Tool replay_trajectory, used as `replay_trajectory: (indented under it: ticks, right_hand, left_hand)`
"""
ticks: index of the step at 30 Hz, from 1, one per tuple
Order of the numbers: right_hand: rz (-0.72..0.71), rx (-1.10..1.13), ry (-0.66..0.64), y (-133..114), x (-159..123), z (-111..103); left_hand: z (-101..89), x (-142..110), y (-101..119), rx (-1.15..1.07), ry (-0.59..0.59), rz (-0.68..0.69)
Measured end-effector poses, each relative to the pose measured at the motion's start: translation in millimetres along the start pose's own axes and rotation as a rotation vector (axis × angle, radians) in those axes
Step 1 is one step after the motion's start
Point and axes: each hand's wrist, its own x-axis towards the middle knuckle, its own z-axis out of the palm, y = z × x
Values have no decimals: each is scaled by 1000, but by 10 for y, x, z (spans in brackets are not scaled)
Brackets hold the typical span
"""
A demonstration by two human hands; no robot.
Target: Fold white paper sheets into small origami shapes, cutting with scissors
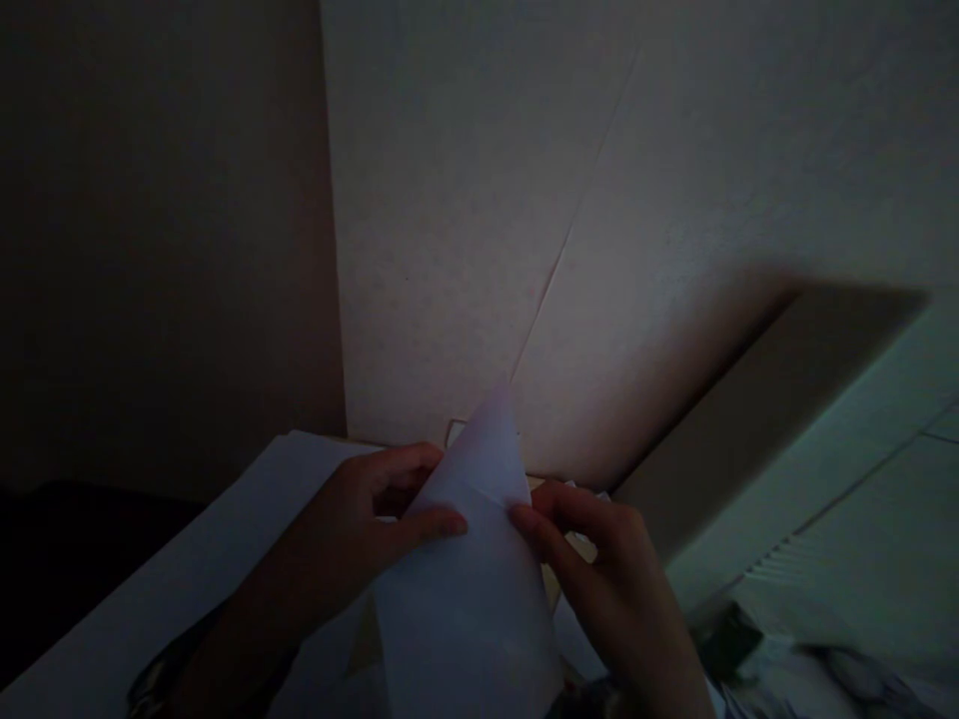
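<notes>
A white sheet of paper (469, 599) is held up between my two hands, its top end narrowing to a point, with a crease or edge line crossing it below the tip. My left hand (397, 499) grips its left edge, thumb flat on the front and fingers behind. On the right edge, my right hand (576, 529) pinches the paper between thumb and forefinger, level with the crease line. The lower end of the sheet runs out of view at the bottom.
Larger white paper (247, 509) lies on the table at the left. A pale wall (465, 250) with a thin slanting line rises behind. At right stands a white appliance-like box (824, 479) with vents. Dark and pale items (734, 639) lie blurred at lower right. The light is dim.
</notes>
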Motion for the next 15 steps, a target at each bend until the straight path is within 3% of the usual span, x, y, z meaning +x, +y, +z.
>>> replay_trajectory:
  ticks: [10,15]
  right_hand:
    - [-49,-46,-85,-19,-10,59]
    - [-65,-25,-140,-78,-26,82]
  left_hand:
    - [23,-12,-35,-31,112,106]
    - [-12,-21,-21,-78,103,132]
